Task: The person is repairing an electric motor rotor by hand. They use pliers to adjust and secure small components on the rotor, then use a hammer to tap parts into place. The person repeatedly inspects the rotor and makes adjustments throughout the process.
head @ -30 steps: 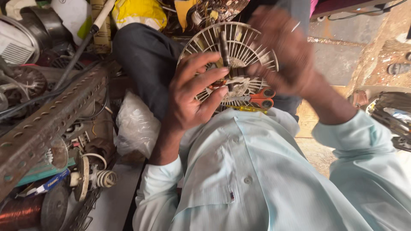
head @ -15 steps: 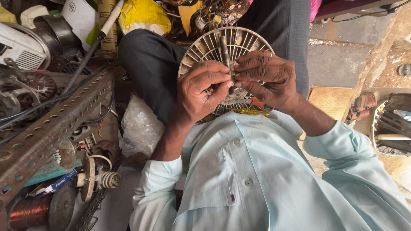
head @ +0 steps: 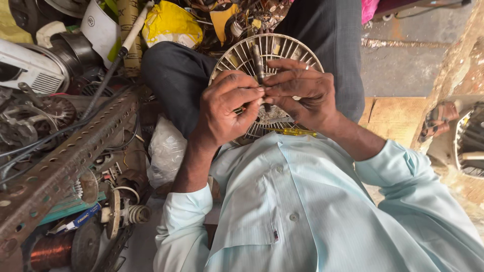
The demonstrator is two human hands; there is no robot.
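head view, looking down over a pale blue shirt (head: 312,211) onto the lap. round slotted fan housing (head: 252,55) resting on the dark trousers (head: 176,75), its metal shaft (head: 258,63) standing up at the hub. left hand (head: 224,108) and right hand (head: 302,95) meeting over the hub, fingers (head: 247,93) of both narrowed to a pinch on something small at the base of the shaft; too small and too covered to identify, and whether it is gripped or only touched cannot be told. yellow-handled screwdriver (head: 292,132) lying across the lower rim, just beside the right wrist, untouched. to the left, a perforated steel angle bar (head: 65,166), a copper wire spool (head: 48,252), a white plastic bag (head: 166,151) and loose motor parts.

for clean work here, judged from the pose: housing kept level and steady on the thighs, wrists braced against its rim, pinch kept close to the shaft, small part held directly over the slotted face with care, since anything dropped would likely fall through the slots into the clutter.
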